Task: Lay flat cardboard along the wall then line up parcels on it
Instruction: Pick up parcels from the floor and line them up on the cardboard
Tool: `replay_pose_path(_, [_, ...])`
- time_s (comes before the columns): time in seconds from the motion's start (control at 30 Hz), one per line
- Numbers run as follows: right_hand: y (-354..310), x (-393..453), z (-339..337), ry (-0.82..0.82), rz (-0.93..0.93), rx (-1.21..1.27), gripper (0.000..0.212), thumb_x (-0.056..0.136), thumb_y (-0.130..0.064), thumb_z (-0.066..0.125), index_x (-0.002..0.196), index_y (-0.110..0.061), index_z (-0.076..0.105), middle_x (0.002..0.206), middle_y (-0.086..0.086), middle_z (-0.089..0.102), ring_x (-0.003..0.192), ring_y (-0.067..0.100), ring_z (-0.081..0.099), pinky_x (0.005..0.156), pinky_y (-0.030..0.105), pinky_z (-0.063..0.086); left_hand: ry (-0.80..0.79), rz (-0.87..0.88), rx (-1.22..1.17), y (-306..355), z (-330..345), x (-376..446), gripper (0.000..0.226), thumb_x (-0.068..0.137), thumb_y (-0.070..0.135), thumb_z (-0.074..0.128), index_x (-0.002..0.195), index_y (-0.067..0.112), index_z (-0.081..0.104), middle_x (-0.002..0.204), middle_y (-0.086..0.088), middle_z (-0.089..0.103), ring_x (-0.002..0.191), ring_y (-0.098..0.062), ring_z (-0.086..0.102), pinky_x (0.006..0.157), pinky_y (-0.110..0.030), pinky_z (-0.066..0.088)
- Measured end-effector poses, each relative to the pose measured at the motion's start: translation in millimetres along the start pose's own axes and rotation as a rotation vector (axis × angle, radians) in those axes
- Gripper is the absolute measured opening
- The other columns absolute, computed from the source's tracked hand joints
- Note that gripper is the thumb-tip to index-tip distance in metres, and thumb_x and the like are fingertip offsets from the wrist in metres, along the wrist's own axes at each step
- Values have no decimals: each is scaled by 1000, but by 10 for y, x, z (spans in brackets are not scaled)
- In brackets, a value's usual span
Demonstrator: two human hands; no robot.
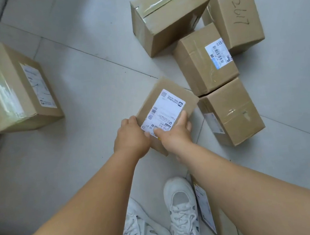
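Both hands grip one small parcel point(165, 108) above the tiled floor point(80, 91): the left hand point(131, 137) closed on its near-left edge, the right hand point(173, 132) on its near-right edge, thumb over the white label point(162, 112). Other parcels point(204, 58) stand clustered just beyond, and one parcel point(13, 88) sits well apart at left.

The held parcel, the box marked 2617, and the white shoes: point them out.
Held parcel point(165, 104): head view, on its white shipping label.
Box marked 2617 point(240, 15): head view, on the handwritten number.
White shoes point(182, 207): head view, on one shoe's laces.
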State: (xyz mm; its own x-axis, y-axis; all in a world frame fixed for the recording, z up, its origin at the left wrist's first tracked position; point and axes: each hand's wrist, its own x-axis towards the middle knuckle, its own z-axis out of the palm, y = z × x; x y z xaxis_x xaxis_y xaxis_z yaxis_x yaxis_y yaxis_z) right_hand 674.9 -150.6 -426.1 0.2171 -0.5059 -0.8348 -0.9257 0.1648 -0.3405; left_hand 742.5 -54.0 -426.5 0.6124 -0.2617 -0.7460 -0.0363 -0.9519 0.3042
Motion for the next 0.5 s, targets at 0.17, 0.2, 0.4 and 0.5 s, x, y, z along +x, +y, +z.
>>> replay_pose_path(0.17, [-505, 140, 220, -38, -220, -174, 96, 84, -32, 67, 152, -34, -2, 158, -6, 0, 137, 18, 33, 102, 32, 37, 172, 0, 82, -480, -426, 111, 63, 92, 33, 53, 147, 23, 25, 152, 1, 27, 141, -21, 22, 112, -38, 21])
replay_pose_path(0.2, [-558, 146, 266, -32, -251, -233, 97, 83, -33, 67, 151, -36, -2, 159, -5, -2, 139, 21, 31, 106, 36, 36, 262, -15, 108, -576, -556, 129, 70, 92, 35, 54, 150, 24, 18, 157, 3, 17, 145, -19, 11, 115, -39, 13])
replay_pose_path(0.4, [-694, 49, 517, -46, -365, -508, 98, 81, -34, 67, 151, -41, -1, 159, -3, -12, 145, 28, 5, 114, 45, 24, 472, -304, 56, -1100, -1222, 263, 98, 86, 47, 62, 152, 26, -7, 158, -8, -16, 146, -27, -14, 116, -47, -1])
replay_pose_path(0.5, [-806, 38, 641, -44, -405, -592, 98, 81, -36, 67, 150, -41, -2, 158, -1, -14, 143, 28, 4, 113, 44, 24, 509, -470, -56, -1282, -1443, 395, 110, 80, 52, 68, 151, 24, -11, 157, -16, -19, 145, -32, -14, 115, -52, 1])
